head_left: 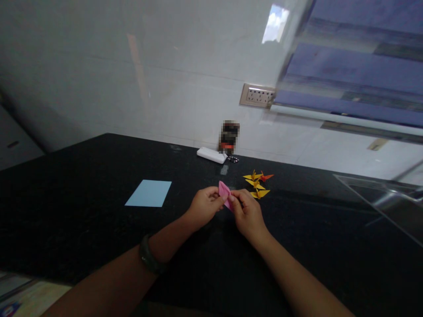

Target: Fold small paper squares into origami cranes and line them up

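A small folded piece of pink paper (pixel 224 192) is pinched between both of my hands above the black countertop (pixel 82 207). My left hand (pixel 205 206) grips its left side with thumb and fingers. My right hand (pixel 248 214) holds its right and lower edge. A dark band sits on my left wrist. Just behind my right hand lie several finished paper cranes (pixel 257 182), mostly yellow with one orange.
A flat light blue paper square (pixel 149 193) lies to the left of my hands. A white rectangular device (pixel 211 154) and a small dark object (pixel 228 137) stand near the wall. A wall socket (pixel 257 95) is above. A steel sink edge (pixel 390 198) is at the right.
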`<action>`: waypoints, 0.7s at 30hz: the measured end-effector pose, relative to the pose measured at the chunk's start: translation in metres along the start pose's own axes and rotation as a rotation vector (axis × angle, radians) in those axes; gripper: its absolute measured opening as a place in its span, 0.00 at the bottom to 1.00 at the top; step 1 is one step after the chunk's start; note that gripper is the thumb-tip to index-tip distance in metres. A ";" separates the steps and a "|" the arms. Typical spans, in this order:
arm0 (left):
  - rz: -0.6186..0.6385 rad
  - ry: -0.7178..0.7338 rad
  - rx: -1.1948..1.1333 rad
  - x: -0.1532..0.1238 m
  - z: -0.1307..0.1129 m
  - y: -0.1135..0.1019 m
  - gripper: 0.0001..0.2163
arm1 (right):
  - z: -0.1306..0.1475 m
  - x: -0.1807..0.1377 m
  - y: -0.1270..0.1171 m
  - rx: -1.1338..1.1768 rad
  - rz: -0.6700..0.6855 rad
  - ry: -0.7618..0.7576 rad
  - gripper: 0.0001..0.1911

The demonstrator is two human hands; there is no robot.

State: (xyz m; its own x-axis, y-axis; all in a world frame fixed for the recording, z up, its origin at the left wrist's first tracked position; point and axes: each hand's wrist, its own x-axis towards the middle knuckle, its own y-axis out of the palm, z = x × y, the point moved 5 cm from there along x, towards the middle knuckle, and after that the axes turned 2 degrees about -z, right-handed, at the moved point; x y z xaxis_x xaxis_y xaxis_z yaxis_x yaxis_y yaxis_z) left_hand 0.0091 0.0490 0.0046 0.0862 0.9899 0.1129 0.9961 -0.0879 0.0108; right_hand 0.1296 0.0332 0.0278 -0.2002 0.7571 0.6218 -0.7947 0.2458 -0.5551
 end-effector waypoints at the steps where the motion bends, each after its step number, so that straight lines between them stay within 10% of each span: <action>1: -0.020 0.007 -0.030 0.000 -0.001 -0.001 0.12 | 0.001 0.000 -0.001 -0.008 0.015 -0.022 0.09; 21: 0.109 -0.112 -0.182 0.000 0.008 0.000 0.12 | 0.003 0.002 -0.008 -0.020 -0.032 -0.038 0.08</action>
State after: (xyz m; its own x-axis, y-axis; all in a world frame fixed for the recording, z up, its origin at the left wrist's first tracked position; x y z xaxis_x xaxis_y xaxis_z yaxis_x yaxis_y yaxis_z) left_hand 0.0093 0.0501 -0.0038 0.2052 0.9786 0.0129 0.9614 -0.2040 0.1848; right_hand 0.1336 0.0311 0.0348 -0.1970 0.7253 0.6596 -0.7893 0.2817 -0.5455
